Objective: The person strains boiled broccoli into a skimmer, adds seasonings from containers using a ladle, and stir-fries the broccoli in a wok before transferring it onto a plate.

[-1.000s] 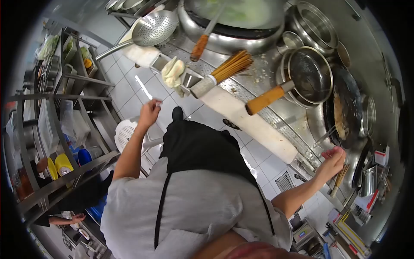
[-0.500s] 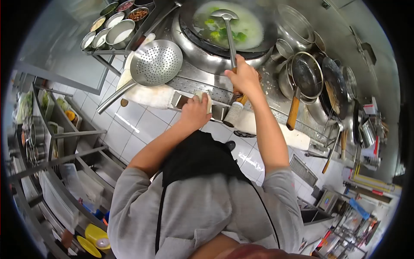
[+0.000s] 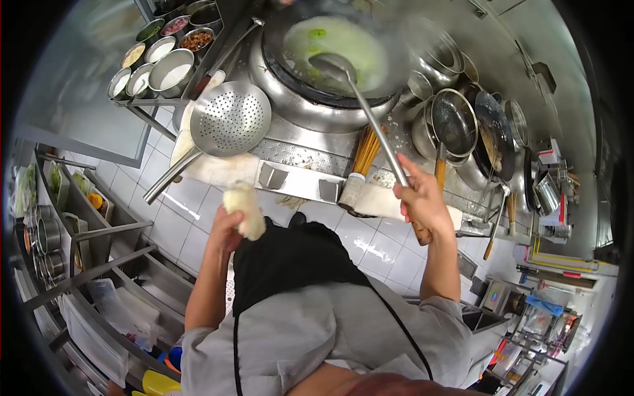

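Note:
My right hand [image 3: 424,201] is closed round the long handle of a ladle [image 3: 373,119], near its wooden end. The ladle's bowl is in the wok [image 3: 264,49], at the pale, steaming liquid [image 3: 370,49] with green pieces in it. My left hand [image 3: 225,231] grips a folded cream cloth [image 3: 243,210] in front of the stove's edge. Between the two hands, a bamboo brush [image 3: 367,153] rests at the counter edge. To the left of the wok lies a perforated strainer [image 3: 231,120].
Metal bowls of ingredients [image 3: 172,70] stand on a rack at upper left. Pans and sieves [image 3: 454,123] are stacked right of the wok. Shelving [image 3: 99,231] runs along the left. White towels [image 3: 221,168] lie along the stove edge.
My right hand has drawn back toward me and right with the ladle, whose bowl has shifted down and left. My left hand has lifted the cloth off the stove edge and moved left.

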Tool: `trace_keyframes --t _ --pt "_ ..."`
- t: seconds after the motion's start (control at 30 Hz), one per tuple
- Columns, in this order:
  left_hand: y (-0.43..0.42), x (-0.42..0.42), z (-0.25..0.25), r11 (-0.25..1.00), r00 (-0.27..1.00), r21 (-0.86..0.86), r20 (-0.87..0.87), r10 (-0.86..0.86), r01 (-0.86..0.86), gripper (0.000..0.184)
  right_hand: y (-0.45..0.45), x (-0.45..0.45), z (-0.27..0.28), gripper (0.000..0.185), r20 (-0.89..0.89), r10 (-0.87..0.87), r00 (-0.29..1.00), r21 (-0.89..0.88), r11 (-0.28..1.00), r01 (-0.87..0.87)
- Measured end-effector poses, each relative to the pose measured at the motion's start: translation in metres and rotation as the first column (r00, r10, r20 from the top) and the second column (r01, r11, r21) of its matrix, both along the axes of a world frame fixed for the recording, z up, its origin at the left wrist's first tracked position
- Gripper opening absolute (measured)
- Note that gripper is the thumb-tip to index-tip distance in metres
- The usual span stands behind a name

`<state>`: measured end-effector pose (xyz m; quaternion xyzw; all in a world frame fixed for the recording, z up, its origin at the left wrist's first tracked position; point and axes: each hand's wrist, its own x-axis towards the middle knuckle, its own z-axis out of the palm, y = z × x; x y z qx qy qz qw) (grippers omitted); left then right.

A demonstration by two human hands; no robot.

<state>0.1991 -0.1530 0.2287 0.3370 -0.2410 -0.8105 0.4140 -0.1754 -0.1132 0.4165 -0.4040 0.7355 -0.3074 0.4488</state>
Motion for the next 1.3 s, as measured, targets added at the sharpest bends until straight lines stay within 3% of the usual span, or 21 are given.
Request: trace_keyframes --t 0.07,0.17,0.27,0.33,0.43,0.57,0.7,0.77,0.8,0.9,0.93,1.03,1.07,1.1,1.17,1.2,1.3 --pt "0.007 0.0 0.004 0.992 0.988 0.031 0.099 0.115 -0.118 0.066 -0.004 -0.006 -0.016 0.066 -0.012 0.026 1.0 0.047 0.999 -0.026" --pt "0.015 -0.007 0.012 0.971 0.938 0.02 0.264 0.225 -0.238 0.06 -0.042 -0.016 -0.057 0.065 -0.141 0.066 0.988 -0.052 0.996 -0.074" --pt "0.012 -0.002 0.014 0.952 0.864 -0.045 0.41 0.293 -0.302 0.056 -0.065 -0.016 -0.073 0.065 0.015 -0.072 0.997 -0.209 0.975 0.074" --pt "0.004 0.011 0.018 0.95 0.829 -0.125 0.465 0.311 -0.286 0.05 -0.079 -0.016 -0.072 0.066 0.171 -0.154 0.973 -0.294 0.935 0.2" --pt "-0.013 0.023 0.03 0.938 0.779 -0.236 0.524 0.343 -0.254 0.051 -0.11 -0.04 -0.076 0.067 -0.097 -0.168 0.981 -0.317 0.94 0.13" --pt "-0.033 0.03 0.054 0.912 0.721 -0.392 0.596 0.352 -0.121 0.058 -0.161 -0.056 -0.082 0.071 -0.066 -0.189 0.98 -0.293 0.942 0.162" --pt "-0.056 0.049 0.053 0.898 0.63 -0.426 0.728 0.271 0.106 0.053 -0.187 -0.038 -0.096 0.041 0.423 -0.246 0.872 -0.193 0.916 0.352" --pt "-0.068 0.062 0.048 0.883 0.616 -0.432 0.75 0.239 0.184 0.049 -0.195 -0.031 -0.099 0.017 0.686 -0.221 0.693 -0.079 0.924 0.373" --pt "-0.074 0.068 0.051 0.845 0.587 -0.468 0.771 0.248 0.259 0.045 -0.191 -0.025 -0.1 0.013 0.825 -0.151 0.545 -0.047 0.942 0.332" --pt "-0.088 0.08 0.066 0.799 0.568 -0.476 0.795 0.213 0.368 0.045 -0.175 0.003 -0.088 0.015 0.89 -0.169 0.423 0.032 0.95 0.311" --pt "-0.094 0.086 0.064 0.793 0.584 -0.469 0.791 0.181 0.389 0.045 -0.168 0.014 -0.086 0.005 0.843 -0.186 0.505 0.022 0.949 0.314" --pt "-0.108 0.101 0.06 0.724 0.533 -0.477 0.827 0.178 0.499 0.045 -0.133 0.052 -0.059 0.026 0.512 -0.181 0.84 -0.06 0.968 0.245" --pt "-0.113 0.106 0.054 0.663 0.468 -0.492 0.852 0.235 0.564 0.045 -0.124 0.061 -0.054 0.047 0.397 -0.21 0.894 -0.042 0.968 0.246" --pt "-0.117 0.106 0.053 0.597 0.49 -0.564 0.817 0.304 0.571 0.046 -0.114 0.068 -0.051 0.053 0.316 -0.194 0.929 -0.048 0.974 0.22" --pt "-0.123 0.106 0.053 0.445 0.538 -0.693 0.721 0.438 0.567 0.047 -0.096 0.087 -0.049 0.058 -0.12 -0.185 0.975 -0.057 0.982 0.179" --pt "-0.124 0.106 0.049 0.479 0.576 -0.704 0.707 0.41 0.524 0.046 -0.087 0.098 -0.041 0.06 -0.347 -0.164 0.923 -0.102 0.985 0.137" --pt "-0.123 0.103 0.045 0.861 0.812 -0.421 0.583 0.016 0.285 0.047 -0.064 0.091 -0.06 0.058 -0.481 -0.246 0.842 -0.291 0.95 0.112"
